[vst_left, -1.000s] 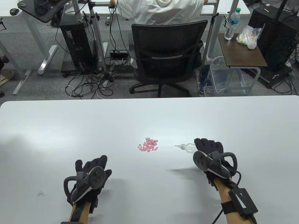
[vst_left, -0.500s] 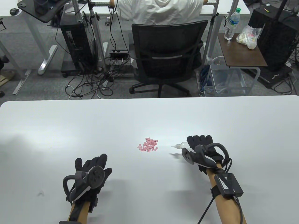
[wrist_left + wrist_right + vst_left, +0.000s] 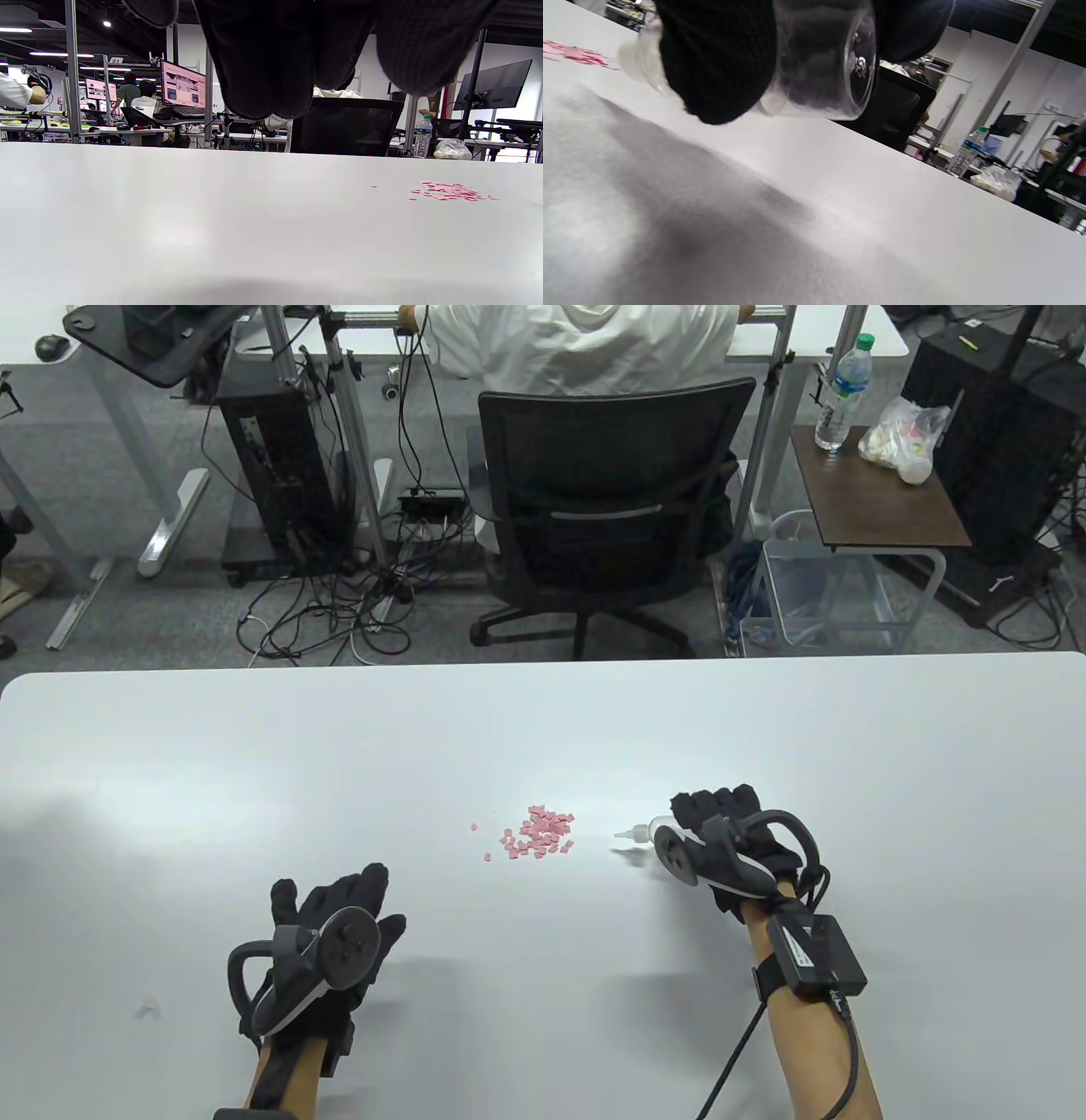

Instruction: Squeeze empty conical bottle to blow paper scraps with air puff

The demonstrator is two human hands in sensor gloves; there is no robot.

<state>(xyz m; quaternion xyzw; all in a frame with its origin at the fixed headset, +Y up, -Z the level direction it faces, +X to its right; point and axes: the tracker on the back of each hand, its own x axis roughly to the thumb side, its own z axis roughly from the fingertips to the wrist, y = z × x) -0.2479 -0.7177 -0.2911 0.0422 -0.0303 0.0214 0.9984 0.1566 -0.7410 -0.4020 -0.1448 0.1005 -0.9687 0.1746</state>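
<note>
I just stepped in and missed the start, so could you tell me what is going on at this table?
The right hand holds a clear conical bottle on its side above the white table, nozzle aimed at a pile of pink paper scraps. A few scraps lie apart on the pile's far side. The left hand rests on the table, holding nothing.

Clear glossy plastic bottle (image 3: 823,59); matt table (image 3: 339,780).
</note>
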